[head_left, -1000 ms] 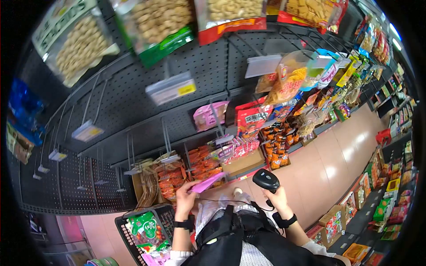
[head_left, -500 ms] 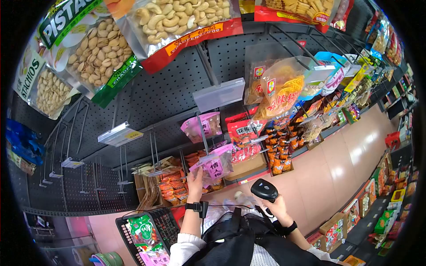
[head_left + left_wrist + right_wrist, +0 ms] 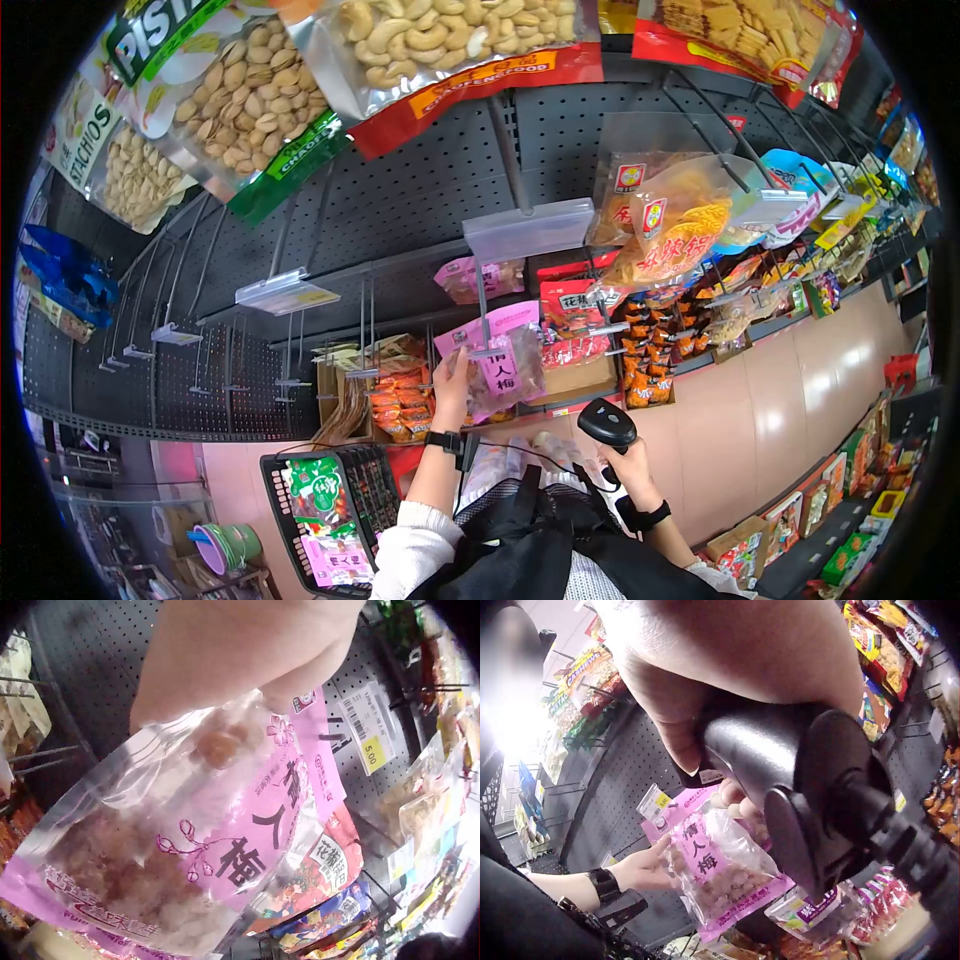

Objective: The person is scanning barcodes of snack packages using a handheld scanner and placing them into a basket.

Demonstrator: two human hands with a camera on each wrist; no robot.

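Note:
My left hand (image 3: 452,385) pinches a pink and clear bag of dried plums (image 3: 512,375) by its side edge. In the left wrist view the bag (image 3: 142,862) fills the front, brown fruit showing through the plastic. Its top strip overlaps the end of a display hook, right beside a price tag (image 3: 367,731). Another pink bag (image 3: 475,280) hangs deeper in on the pegboard. My right hand (image 3: 635,472) grips a black handheld barcode scanner (image 3: 606,424), with a cable at the handle's end. The scanner (image 3: 765,750) stands close in front of the plum bag in the right wrist view.
A black shopping basket (image 3: 278,520) with a green bag and a pink bag stands at lower left. Nut bags (image 3: 450,50) hang overhead. Red snack bags (image 3: 575,300) hang to the right, above boxes of orange packets (image 3: 648,385). Metal hooks (image 3: 205,350) stick out at left.
My left hand has raised the plum bag from low near my body up to the hook, turning its front toward me. The right hand still holds the scanner, little moved.

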